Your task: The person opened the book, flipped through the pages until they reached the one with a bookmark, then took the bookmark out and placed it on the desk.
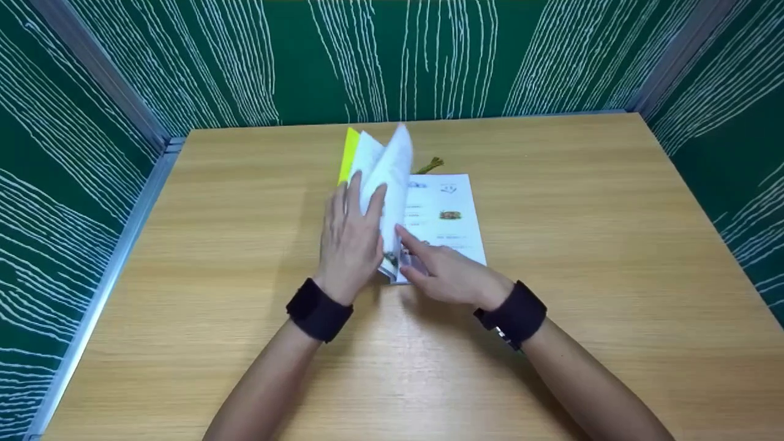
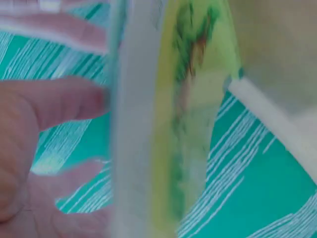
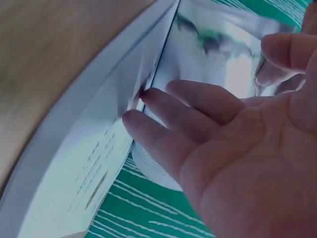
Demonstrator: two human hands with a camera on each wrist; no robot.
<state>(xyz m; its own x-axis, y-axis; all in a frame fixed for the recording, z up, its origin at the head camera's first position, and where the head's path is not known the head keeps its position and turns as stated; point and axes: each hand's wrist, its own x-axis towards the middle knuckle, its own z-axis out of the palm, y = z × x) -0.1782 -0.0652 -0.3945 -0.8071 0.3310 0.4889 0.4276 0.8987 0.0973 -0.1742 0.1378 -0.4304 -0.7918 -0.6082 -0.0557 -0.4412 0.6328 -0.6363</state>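
A book lies near the table's middle, its right-hand page (image 1: 462, 202) flat, with print and small pictures. Its left-hand pages (image 1: 395, 162) stand up and curve over, with a yellow cover (image 1: 350, 150) behind them. My left hand (image 1: 348, 245) rests its outstretched fingers against these raised pages. In the left wrist view, its spread fingers (image 2: 74, 101) meet the side of the book, whose cover has a green and yellow picture. My right hand (image 1: 456, 275) touches the inner side of the pages by the spine with extended fingers (image 3: 153, 136).
A short olive cord end (image 1: 430, 165) sticks out above the book. The wooden table (image 1: 582, 214) extends around it, bordered by green walls (image 1: 294, 61) with white streaks. Both wrists wear black bands (image 1: 320, 310).
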